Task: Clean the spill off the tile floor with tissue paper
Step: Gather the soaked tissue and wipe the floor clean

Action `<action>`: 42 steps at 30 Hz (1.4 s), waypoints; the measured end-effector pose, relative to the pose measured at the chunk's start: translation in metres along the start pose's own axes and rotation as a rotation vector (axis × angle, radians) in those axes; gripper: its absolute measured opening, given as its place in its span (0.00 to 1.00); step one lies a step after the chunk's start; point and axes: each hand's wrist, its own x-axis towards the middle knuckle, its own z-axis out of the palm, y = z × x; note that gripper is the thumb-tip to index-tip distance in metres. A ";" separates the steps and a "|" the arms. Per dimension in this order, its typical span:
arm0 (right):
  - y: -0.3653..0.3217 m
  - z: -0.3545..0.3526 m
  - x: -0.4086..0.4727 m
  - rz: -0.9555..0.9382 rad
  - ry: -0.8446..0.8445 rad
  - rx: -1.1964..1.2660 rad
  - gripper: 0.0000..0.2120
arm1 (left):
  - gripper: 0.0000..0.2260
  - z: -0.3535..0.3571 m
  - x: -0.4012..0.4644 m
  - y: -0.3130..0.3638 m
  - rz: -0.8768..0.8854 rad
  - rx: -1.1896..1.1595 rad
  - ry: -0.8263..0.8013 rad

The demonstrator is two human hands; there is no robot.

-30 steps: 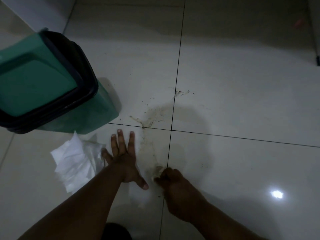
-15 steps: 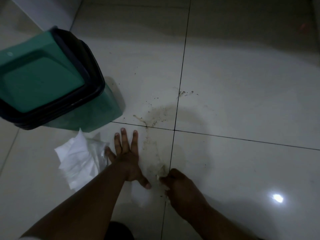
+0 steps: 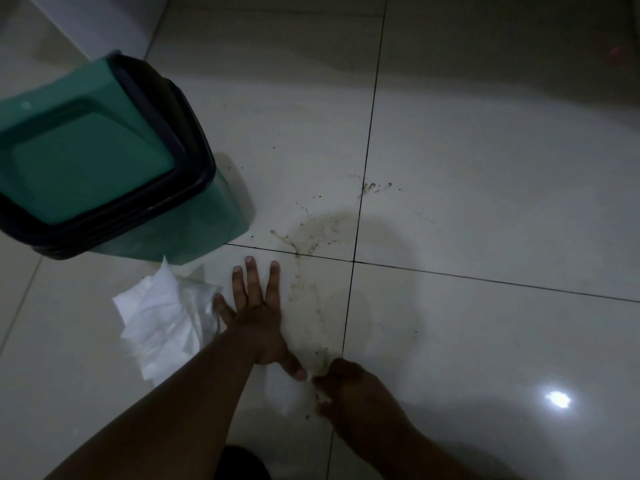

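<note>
A brownish spill (image 3: 311, 233) with dark specks stains the pale tile floor (image 3: 485, 202) around a grout crossing, and a faint smear trails toward me. My left hand (image 3: 256, 306) lies flat on the tile with fingers spread, just left of the smear. My right hand (image 3: 346, 382) grips a small soiled wad of tissue (image 3: 320, 365) against the floor at the smear's near end, beside my left thumb. A loose pile of white tissue paper (image 3: 162, 313) lies left of my left hand.
A green bin with a black rim (image 3: 104, 168) stands at the left, just behind the tissue pile. A white patch (image 3: 280, 389) shows on the floor under my left wrist. A lamp glare (image 3: 557, 398) reflects at lower right. A white wall base (image 3: 86, 15) runs at upper left.
My right hand with the wad has slid a little toward me along the smear. My left hand stays planted flat. The camera has shifted slightly.
</note>
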 end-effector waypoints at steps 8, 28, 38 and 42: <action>-0.002 -0.009 0.018 0.056 0.177 -0.079 0.21 | 0.84 0.001 0.001 -0.001 -0.002 -0.006 0.009; -0.005 -0.024 0.028 0.118 0.321 -0.202 0.17 | 0.84 -0.001 0.000 0.001 -0.014 -0.011 0.011; -0.028 -0.039 0.059 0.132 0.307 -0.331 0.13 | 0.84 0.002 0.003 -0.001 -0.005 -0.016 0.013; -0.006 -0.065 0.076 0.314 0.531 -0.219 0.14 | 0.84 0.004 0.006 -0.004 0.011 -0.026 0.026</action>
